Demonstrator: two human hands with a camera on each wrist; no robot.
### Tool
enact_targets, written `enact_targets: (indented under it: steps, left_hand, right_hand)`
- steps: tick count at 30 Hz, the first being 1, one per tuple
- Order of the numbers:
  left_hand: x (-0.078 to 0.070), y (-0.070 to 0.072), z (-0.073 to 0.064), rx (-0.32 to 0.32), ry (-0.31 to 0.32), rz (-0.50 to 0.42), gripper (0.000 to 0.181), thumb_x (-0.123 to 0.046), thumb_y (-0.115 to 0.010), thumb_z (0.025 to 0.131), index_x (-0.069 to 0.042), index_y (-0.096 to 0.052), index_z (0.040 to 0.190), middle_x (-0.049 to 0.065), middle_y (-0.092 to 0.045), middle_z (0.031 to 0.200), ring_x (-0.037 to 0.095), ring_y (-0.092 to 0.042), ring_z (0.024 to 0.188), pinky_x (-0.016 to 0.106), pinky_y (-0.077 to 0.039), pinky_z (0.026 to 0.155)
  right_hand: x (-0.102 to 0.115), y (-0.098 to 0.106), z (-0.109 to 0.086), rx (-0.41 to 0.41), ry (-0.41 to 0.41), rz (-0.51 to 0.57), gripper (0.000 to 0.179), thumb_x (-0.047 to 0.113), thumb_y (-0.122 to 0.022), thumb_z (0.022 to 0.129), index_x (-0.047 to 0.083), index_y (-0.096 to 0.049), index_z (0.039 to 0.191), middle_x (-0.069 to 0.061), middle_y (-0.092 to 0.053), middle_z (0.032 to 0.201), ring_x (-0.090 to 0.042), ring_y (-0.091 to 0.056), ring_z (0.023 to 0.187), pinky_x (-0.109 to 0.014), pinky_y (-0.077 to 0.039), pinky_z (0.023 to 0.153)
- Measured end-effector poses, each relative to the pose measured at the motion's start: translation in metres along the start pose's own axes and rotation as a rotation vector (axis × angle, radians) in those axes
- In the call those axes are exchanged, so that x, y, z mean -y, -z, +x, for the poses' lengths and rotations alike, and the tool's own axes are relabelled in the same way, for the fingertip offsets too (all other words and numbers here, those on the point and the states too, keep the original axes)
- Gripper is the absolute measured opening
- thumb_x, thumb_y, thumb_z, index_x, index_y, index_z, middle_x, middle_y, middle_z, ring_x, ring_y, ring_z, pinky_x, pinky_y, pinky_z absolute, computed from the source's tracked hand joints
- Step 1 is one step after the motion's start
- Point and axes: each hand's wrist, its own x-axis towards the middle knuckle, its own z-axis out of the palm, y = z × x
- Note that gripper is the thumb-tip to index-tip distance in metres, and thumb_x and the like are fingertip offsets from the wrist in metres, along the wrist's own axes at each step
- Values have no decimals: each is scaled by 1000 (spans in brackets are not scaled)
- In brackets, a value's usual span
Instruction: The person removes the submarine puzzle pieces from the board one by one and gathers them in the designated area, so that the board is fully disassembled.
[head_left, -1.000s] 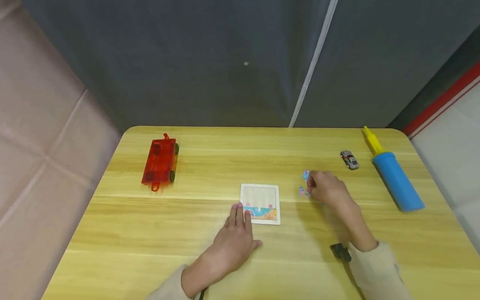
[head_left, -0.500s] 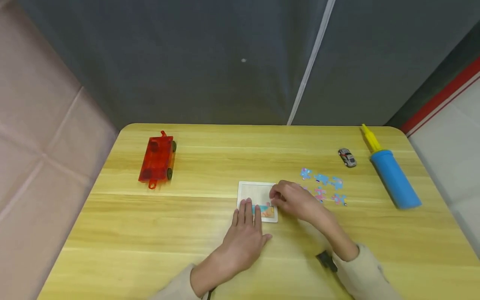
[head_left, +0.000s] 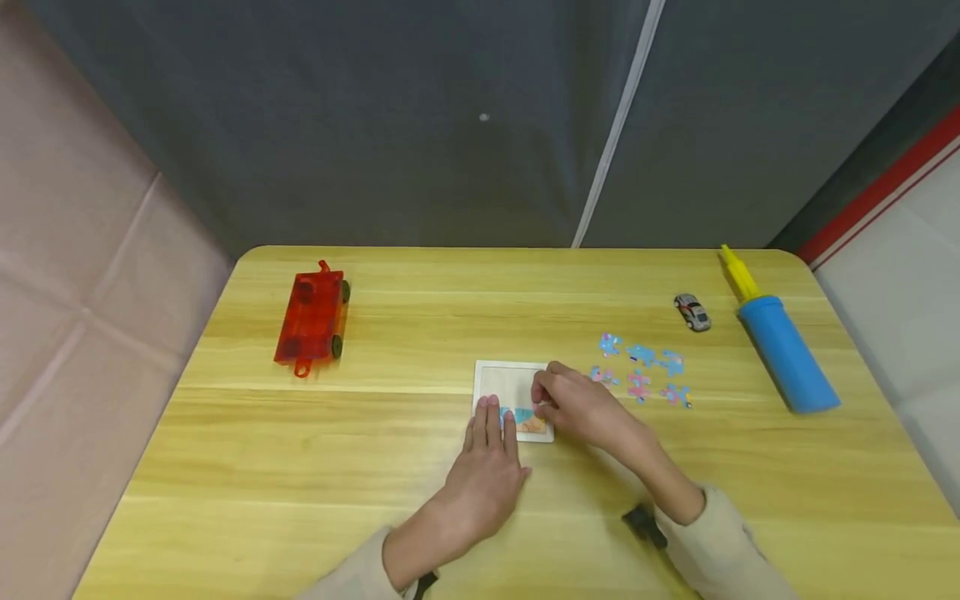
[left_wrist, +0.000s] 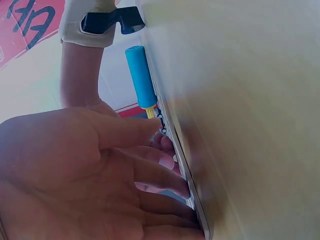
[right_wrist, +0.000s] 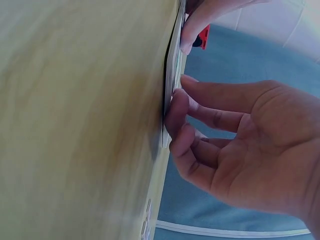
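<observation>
A small square jigsaw tray (head_left: 512, 364) with a white rim lies on the table, blue and orange puzzle pieces (head_left: 532, 424) filling its lower part. Across its lower left, the straight fingers of my left hand (head_left: 483, 492) rest on the tray. My right hand (head_left: 588, 408) is over its right side, thumb and forefinger pinching a puzzle piece mostly hidden by the fingertips. From the right wrist view, my right hand (right_wrist: 250, 140) has its fingertips right at the tray (right_wrist: 172, 60). Several loose puzzle pieces (head_left: 639, 382) lie to the right of the tray.
A red transparent toy wagon (head_left: 311, 317) stands at the table's left. Toward the back right are a small silver toy car (head_left: 692, 312) and a blue hand pump (head_left: 789, 354) with a yellow nozzle. A grey partition (head_left: 375, 125) rises behind the table (head_left: 262, 483).
My right hand has moved left from the loose pieces to the tray's right side and now works there. My left hand has shifted slightly right across the tray, fingers still flat.
</observation>
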Motion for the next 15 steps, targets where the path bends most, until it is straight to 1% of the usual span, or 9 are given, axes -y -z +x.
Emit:
enact_targets:
  steps: [4, 8, 11, 15]
  left_hand:
    - [-1, 1, 1, 17, 3, 30, 70, -42, -55, 115, 12, -45, 160, 42, -35, 167, 53, -35, 159, 50, -44, 124]
    - [-1, 1, 2, 13, -10, 65, 71, -44, -55, 115, 12, -47, 159, 41, -39, 165, 53, -39, 158, 50, -47, 122]
    - [0, 1, 2, 7, -13, 75, 71, -44, -55, 115, 12, -48, 158, 41, -40, 164, 53, -40, 157, 49, -48, 121]
    - [0, 1, 1, 1, -17, 83, 72, -45, -56, 114, 12, -48, 158, 41, -40, 164, 53, -40, 157, 49, -48, 121]
  right_hand:
    - [0, 0, 0, -9, 9, -1, 11, 2, -76, 102, 7, -68, 96, -2, -60, 92, -12, -51, 78, -23, -48, 67]
    - [1, -1, 2, -24, 35, 15, 12, 1, -77, 101, 7, -69, 94, 0, -62, 88, -11, -52, 77, -22, -49, 67]
    - [0, -1, 4, -26, 46, 49, 12, 0, -76, 101, 7, -69, 94, 1, -64, 84, -9, -54, 75, -23, -50, 68]
    - [-1, 0, 5, -6, 49, 112, 12, 0, -74, 102, 7, -69, 94, 2, -67, 81, -7, -56, 72, -23, -52, 68]
